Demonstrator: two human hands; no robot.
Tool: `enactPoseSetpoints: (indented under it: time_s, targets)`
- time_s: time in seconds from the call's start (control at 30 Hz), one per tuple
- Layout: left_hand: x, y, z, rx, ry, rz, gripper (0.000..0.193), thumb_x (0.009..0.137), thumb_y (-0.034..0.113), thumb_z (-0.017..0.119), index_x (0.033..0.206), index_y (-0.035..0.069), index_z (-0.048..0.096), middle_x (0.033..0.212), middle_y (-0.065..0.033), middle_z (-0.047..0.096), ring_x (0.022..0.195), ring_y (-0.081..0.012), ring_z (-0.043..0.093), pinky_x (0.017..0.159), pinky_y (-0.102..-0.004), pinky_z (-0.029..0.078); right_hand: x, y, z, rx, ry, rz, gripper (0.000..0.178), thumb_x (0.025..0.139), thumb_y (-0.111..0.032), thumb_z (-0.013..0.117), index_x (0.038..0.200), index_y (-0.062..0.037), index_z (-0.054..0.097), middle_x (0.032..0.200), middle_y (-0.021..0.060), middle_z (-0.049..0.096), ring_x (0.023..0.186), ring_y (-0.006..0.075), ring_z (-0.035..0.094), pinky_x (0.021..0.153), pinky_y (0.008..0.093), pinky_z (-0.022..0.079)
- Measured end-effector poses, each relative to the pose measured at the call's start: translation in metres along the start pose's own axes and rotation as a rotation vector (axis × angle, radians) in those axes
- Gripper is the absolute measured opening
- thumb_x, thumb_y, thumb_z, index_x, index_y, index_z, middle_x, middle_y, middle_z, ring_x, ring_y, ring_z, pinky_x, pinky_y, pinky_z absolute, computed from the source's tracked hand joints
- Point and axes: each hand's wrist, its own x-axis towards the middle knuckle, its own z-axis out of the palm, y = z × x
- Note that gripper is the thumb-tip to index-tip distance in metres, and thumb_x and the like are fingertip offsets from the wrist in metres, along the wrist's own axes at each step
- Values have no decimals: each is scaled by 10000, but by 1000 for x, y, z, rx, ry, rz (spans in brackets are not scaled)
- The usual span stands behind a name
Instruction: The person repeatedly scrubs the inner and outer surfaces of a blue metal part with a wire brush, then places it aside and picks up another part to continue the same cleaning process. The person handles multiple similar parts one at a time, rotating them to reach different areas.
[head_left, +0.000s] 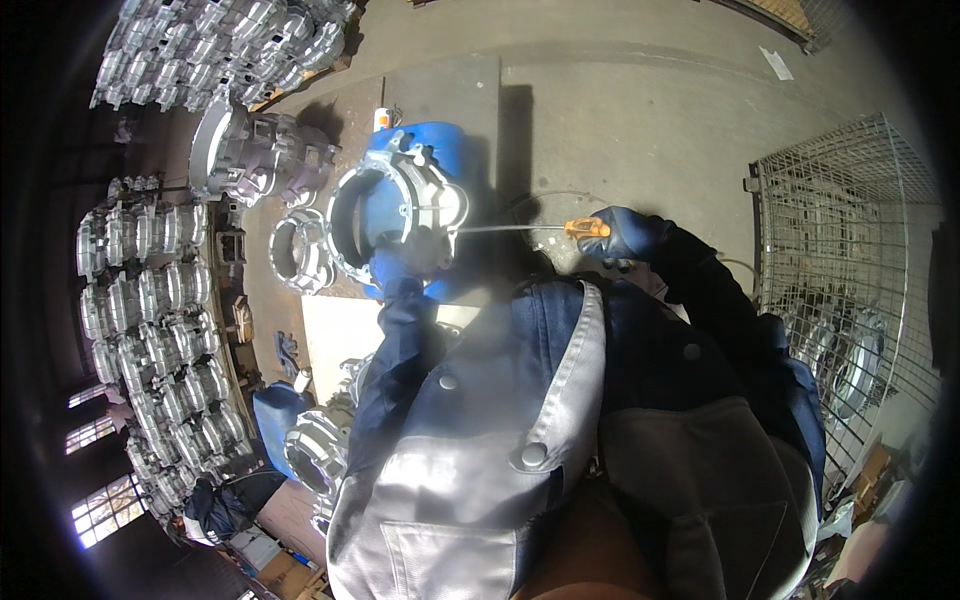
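A silver cast-metal housing [437, 203] with a wide round opening rests on a blue plastic container [440, 133] in front of me. My left hand [395, 268], in a blue glove, grips the near lower edge of the housing; glare blurs its fingers. Off to the right, my right hand [634, 234], also gloved in blue, is closed around the orange handle of a tool [588, 228] with a long thin metal shaft. That shaft points left, and its tip reaches the right side of the housing. Whether it is a file or a screwdriver I cannot tell.
Left of the housing stand a larger casting [262, 155] and a smaller ring-shaped one [302, 250]. Stacked castings [155, 330] line the left side, with more at the top left. A wire mesh cage [840, 200] stands at the right. Near my left arm is another blue container [280, 415].
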Motion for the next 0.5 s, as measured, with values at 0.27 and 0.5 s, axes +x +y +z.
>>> enactPoseSetpoints:
  time_s: [0.27,0.5]
  targets:
    - [60,-56,17,-73,-130,234,509,755,408,675,1168,122,594,1017,-164,678,953,-339,650,819,-382,514,26,-7,15,149,113,304,359,887,-304,647,1176,-92,617,911,41,699,661,127,577,636,286,478]
    - [51,-83,-3,519,-222,529,338,739,355,676,937,82,703,947,-188,680,877,-348,664,764,-421,525,29,15,17,18,99,364,313,856,-325,667,1031,-66,660,873,103,696,631,151,591,605,312,468]
